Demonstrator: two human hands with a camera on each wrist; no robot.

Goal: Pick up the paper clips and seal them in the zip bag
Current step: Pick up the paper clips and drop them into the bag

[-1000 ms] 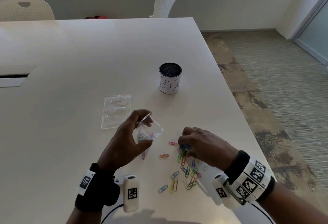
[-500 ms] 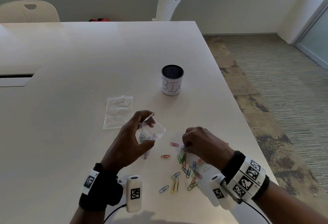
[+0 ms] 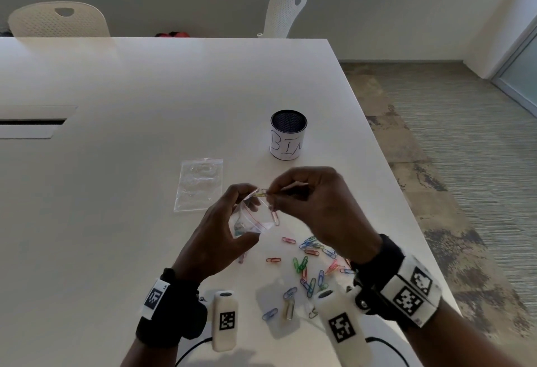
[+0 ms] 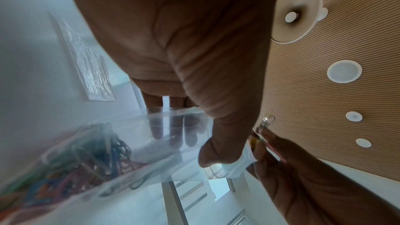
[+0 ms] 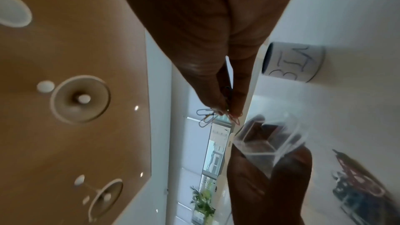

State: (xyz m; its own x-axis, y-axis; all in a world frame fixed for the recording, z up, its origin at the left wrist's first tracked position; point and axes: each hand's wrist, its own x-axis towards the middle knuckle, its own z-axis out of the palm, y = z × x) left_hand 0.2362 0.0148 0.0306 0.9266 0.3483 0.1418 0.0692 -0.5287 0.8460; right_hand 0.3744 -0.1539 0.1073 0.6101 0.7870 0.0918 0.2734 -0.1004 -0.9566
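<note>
Several coloured wire paper clips (image 3: 263, 192) were pinched in the right hand (image 3: 316, 204), just above the small clear plastic zip bag (image 3: 255, 218); its mouth, probably open, was pinched by the left hand (image 3: 220, 233).

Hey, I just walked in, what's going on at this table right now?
A person is filling a small zip bag with paper clips. The left hand holds the bag open above the table; some clips are already inside. The right hand pinches a few clips right at the bag's mouth, not yet dropped in. Many loose clips lie on the table near the right wrist. A second clear bag lies flat nearby, and a cup marked BIN stands beyond. The bag is not sealed.
</note>
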